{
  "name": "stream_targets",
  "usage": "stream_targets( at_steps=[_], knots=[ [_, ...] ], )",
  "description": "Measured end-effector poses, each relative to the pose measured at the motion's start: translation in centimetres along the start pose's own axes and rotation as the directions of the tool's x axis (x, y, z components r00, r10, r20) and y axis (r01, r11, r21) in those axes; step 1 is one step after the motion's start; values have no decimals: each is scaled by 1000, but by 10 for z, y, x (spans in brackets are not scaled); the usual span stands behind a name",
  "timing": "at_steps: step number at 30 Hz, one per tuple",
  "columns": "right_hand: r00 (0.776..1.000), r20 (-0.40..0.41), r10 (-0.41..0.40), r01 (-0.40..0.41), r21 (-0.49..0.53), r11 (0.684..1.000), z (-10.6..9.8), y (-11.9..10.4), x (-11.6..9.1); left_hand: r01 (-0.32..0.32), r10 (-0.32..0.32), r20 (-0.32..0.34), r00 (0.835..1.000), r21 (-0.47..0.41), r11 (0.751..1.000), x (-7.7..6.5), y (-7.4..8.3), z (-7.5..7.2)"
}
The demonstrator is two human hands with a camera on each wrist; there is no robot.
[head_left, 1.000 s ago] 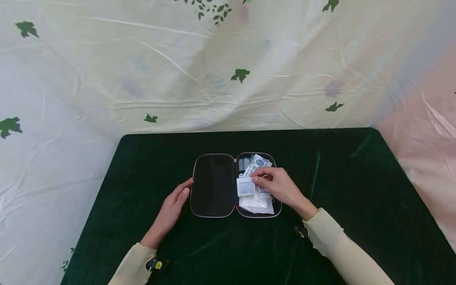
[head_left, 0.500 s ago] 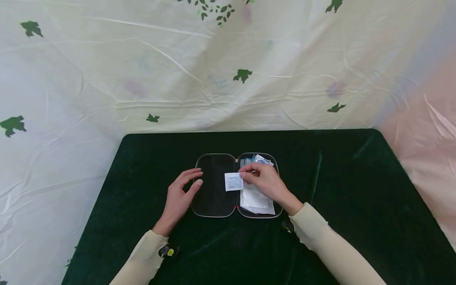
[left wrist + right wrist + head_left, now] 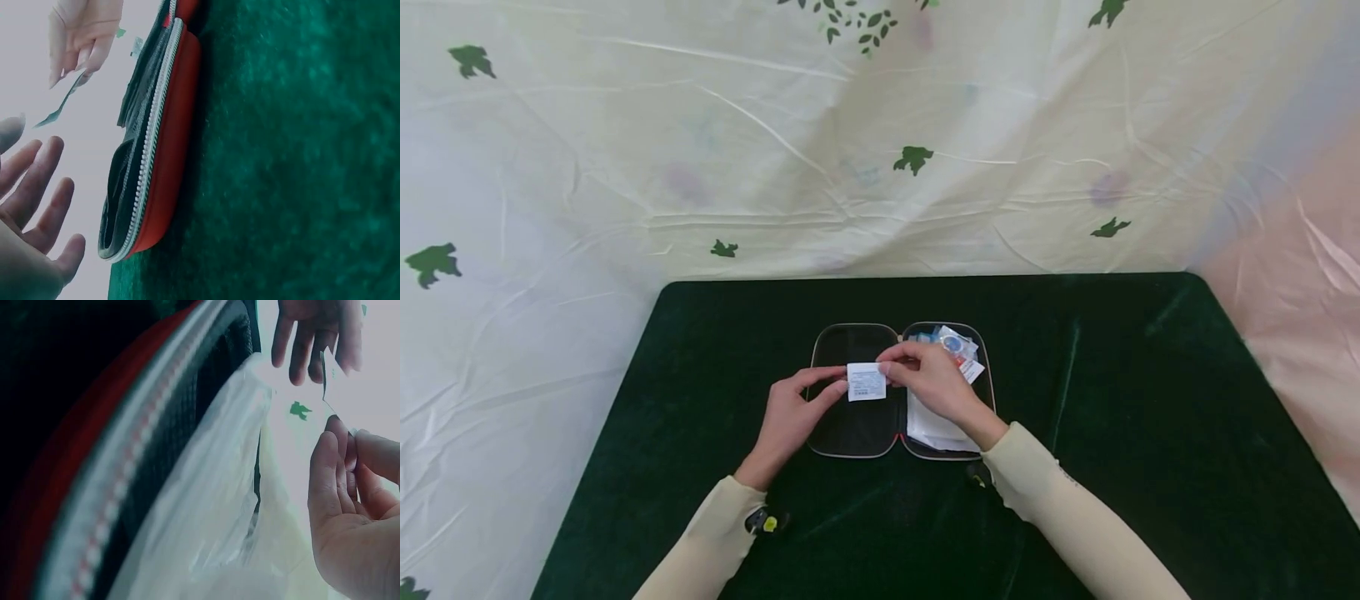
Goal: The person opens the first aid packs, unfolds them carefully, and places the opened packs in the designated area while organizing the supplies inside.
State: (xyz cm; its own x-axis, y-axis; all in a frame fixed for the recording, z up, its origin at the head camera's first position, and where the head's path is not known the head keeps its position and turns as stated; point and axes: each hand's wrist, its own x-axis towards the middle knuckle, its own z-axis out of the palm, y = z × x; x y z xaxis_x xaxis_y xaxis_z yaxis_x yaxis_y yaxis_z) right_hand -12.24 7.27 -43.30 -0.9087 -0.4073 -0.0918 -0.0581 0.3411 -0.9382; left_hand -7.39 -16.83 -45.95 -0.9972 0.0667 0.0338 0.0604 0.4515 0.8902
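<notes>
Thumb and fingers of my right hand (image 3: pixel 936 385) pinch a small white square packet (image 3: pixel 867 382) with printed text by its right edge, above the left half of an unfolded zip case (image 3: pixel 853 433). My left hand (image 3: pixel 792 421) reaches in from the left, fingertips right at the packet's other edge. In the left wrist view, the fingers of that left hand (image 3: pixel 37 212) are spread and a gap shows between them and the packet (image 3: pixel 62 106). The case's outside (image 3: pixel 172 162) is red, its inside black. White packets (image 3: pixel 934 425) fill its right half, partly hidden by my right hand.
A clear packet with a blue round piece (image 3: pixel 953 342) lies at the back of the case's right half. Dark green velvety cloth (image 3: pixel 1112 400) covers the table. Behind it hangs a pale curtain (image 3: pixel 775 167) with green leaf shapes.
My right hand has lifted the small packet from the case's right half and carried it left over the other half. My left hand has left the case's edge and moved in toward the packet.
</notes>
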Motion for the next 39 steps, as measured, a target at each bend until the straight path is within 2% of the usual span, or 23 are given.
stream_targets(
  at_steps=[9, 13, 17, 25, 32, 39],
  knots=[
    [1000, -2, -2, 2, 6, 1000, 6, 0, 2, 65, -66, -36, 997, -27, 998, 1, 1, 1],
    [1000, 8, -7, 7, 7, 1000, 5, 1, 1, 81, -82, -39, 996, -25, 996, 3, 2, 3],
    [1000, 1, -19, 19, -30, 999, 0, 0, -1, 121, -121, -68, 990, -10, 993, 7, 2, 1],
    [994, -93, -65, 50, -157, 986, -26, 6, -15, 196, -188, -113, 976, 64, 979, 23, -5, -14],
    [983, -172, -61, 24, -207, 978, -51, 15, -31, 199, -186, -128, 974, 99, 975, 39, -11, -20],
    [976, -217, -35, -18, -239, 971, -75, 34, -46, 207, -183, -140, 973, 180, 962, 51, -12, -21]
  ],
)
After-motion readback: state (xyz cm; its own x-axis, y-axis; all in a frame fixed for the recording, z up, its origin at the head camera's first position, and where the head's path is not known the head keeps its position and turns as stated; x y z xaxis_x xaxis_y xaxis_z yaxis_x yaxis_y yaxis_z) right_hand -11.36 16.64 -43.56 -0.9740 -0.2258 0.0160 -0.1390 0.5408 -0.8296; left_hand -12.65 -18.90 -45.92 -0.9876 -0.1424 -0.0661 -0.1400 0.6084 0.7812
